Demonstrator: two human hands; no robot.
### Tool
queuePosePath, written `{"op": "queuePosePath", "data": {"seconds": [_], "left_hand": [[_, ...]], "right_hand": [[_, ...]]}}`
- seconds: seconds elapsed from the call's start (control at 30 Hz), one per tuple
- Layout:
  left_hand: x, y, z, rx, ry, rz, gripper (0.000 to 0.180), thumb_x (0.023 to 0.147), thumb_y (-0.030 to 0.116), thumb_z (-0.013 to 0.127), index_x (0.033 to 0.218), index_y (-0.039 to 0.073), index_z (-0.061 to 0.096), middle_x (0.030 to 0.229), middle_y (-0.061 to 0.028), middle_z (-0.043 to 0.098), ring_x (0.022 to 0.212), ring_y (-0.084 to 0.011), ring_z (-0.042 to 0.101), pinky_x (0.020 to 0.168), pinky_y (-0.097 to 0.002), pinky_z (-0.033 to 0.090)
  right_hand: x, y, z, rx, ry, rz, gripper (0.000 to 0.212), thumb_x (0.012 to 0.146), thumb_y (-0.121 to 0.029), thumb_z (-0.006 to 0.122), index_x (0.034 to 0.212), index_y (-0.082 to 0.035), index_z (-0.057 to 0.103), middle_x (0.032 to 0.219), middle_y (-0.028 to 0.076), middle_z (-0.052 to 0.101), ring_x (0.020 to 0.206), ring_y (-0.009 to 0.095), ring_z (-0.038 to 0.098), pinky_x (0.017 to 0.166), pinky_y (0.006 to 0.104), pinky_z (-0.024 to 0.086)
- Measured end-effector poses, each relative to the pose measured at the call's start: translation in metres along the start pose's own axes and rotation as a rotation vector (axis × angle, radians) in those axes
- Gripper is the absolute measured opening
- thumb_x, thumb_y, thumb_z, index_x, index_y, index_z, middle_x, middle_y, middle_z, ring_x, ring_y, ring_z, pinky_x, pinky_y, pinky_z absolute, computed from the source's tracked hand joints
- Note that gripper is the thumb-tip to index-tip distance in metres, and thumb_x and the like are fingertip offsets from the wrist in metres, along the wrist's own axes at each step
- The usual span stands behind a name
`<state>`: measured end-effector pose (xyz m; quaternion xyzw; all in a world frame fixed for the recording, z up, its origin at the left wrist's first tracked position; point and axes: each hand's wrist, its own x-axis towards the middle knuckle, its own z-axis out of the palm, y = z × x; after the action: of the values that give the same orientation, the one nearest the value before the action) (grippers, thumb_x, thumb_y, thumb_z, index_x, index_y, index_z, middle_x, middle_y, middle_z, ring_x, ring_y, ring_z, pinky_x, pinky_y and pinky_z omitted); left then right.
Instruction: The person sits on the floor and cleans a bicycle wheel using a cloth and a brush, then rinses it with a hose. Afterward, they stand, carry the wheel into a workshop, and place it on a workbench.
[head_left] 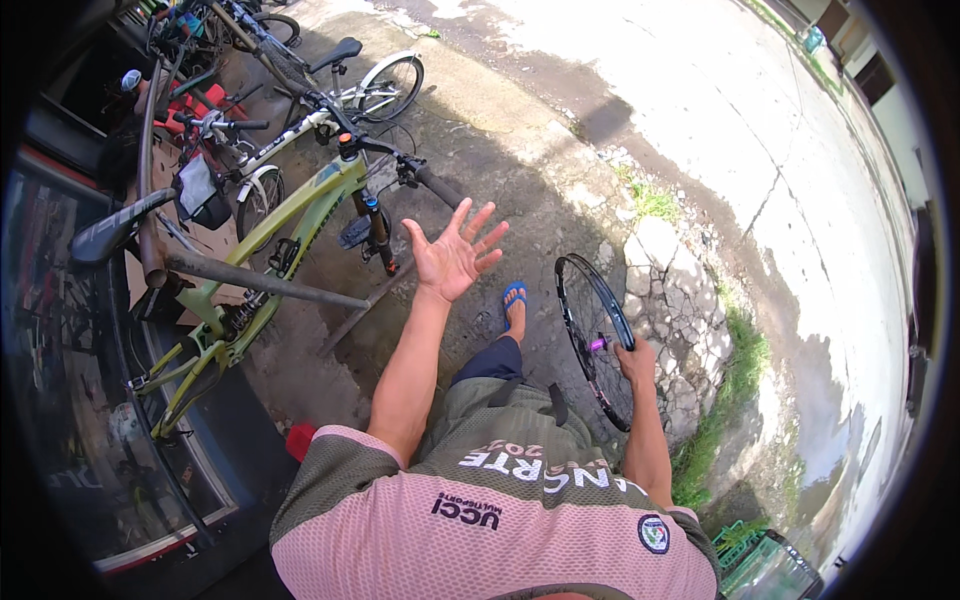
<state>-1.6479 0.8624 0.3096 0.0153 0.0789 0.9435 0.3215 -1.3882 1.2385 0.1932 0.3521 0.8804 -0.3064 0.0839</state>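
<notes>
My right hand (637,362) is closed around the rim of a bicycle wheel (599,344). The wheel is black, without a tyre, and has a purple hub; it is held upright at my right side above the ground. My left hand (455,255) is raised in front of me, palm up and fingers spread, with nothing in it. Nearest to it is the handlebar (435,185) of a yellow-green mountain bike frame (325,190). This frame has a suspension fork (376,235) and no wheels fitted, and it rests at a metal pipe stand (265,280).
More bicycles, one with a white rear fender (385,68), stand at the far left. A glass-fronted display (70,400) lines the left side. Cracked concrete (655,270) and grass (735,370) border the sunlit road on the right. A large clear bottle (770,575) stands at the lower right.
</notes>
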Motion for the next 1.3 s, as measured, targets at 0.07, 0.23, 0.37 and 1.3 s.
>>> {"op": "queuePosePath", "data": {"seconds": [0.07, 0.23, 0.37, 1.3], "left_hand": [[0.057, 0.006, -0.012, 0.088, -0.092, -0.058, 0.122, 0.087, 0.099, 0.033, 0.175, 0.017, 0.013, 0.167, -0.0232, 0.044, 0.154, -0.0466, 0.04, 0.115, -0.0641, 0.047], [0.204, -0.005, -0.044, 2.212, 0.306, -0.832, 0.092, 0.1, 0.083, 0.047, 0.163, 0.017, 0.05, 0.161, -0.0197, 0.055, 0.153, -0.0368, 0.047, 0.125, -0.056, 0.035], [0.318, 0.014, -0.052, 1.578, 0.326, -0.553, 0.063, 0.1, 0.05, 0.075, 0.148, 0.011, 0.065, 0.145, -0.0191, 0.066, 0.137, -0.0329, 0.063, 0.111, -0.0462, 0.052], [0.534, 0.161, -0.305, 1.016, 1.573, -0.735, 0.096, 0.094, 0.082, 0.056, 0.149, 0.004, 0.063, 0.154, -0.0259, 0.059, 0.141, -0.0457, 0.057, 0.115, -0.054, 0.046]], "right_hand": [[0.038, 0.002, -0.009, -0.002, 0.017, 0.046, 0.041, 0.085, -0.039, 0.08, 0.103, -0.003, 0.074, 0.09, 0.026, 0.075, 0.088, 0.047, 0.072, 0.08, 0.0519, 0.055], [0.109, 0.021, -0.024, -0.038, 0.035, 0.155, 0.039, 0.084, -0.035, 0.081, 0.103, -0.002, 0.075, 0.091, 0.026, 0.075, 0.088, 0.045, 0.073, 0.081, 0.0508, 0.056], [0.166, 0.005, -0.034, -0.027, 0.064, 0.262, 0.038, 0.084, -0.034, 0.081, 0.103, -0.001, 0.075, 0.091, 0.026, 0.075, 0.089, 0.045, 0.074, 0.082, 0.0508, 0.056], [0.974, -0.419, -0.033, 0.114, -0.361, -0.171, 0.038, 0.081, -0.036, 0.084, 0.103, -0.006, 0.081, 0.093, 0.02, 0.08, 0.089, 0.038, 0.078, 0.086, 0.0466, 0.059]]}}
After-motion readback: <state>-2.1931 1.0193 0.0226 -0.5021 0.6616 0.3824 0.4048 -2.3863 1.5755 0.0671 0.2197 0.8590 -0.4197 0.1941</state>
